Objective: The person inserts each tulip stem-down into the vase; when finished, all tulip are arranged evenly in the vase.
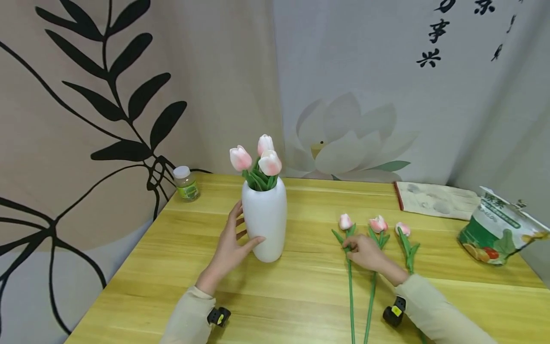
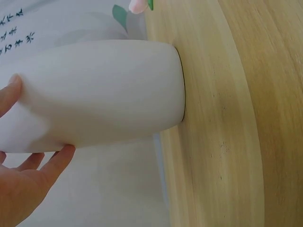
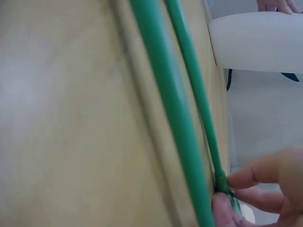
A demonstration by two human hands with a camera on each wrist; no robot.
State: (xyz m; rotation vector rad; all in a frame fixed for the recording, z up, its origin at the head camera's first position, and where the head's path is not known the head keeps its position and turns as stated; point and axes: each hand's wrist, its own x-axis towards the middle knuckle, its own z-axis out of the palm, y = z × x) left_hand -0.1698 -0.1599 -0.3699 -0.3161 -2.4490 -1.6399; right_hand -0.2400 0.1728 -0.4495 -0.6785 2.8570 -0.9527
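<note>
A white vase [image 1: 264,220] stands upright on the table with three pink-white tulips [image 1: 269,163] in its mouth. The left hand [image 1: 231,246] curves round the vase's lower left side, thumb at the front; in the left wrist view its fingertips touch the vase [image 2: 104,92]. Three more tulips lie side by side at the right. The right hand [image 1: 367,253] pinches the leftmost tulip [image 1: 350,286] just below its leaves, its wrist over the other two. In the right wrist view, thumb and fingers close on the green stem [image 3: 201,101], beside a nearer stem [image 3: 168,94].
A small white-lidded jar [image 1: 187,185] stands at the table's back left. A pale flat item with a dark red edge [image 1: 438,199] lies at the back right, near a green and white bag [image 1: 494,231]. A printed curtain [image 1: 223,71] hangs behind the table.
</note>
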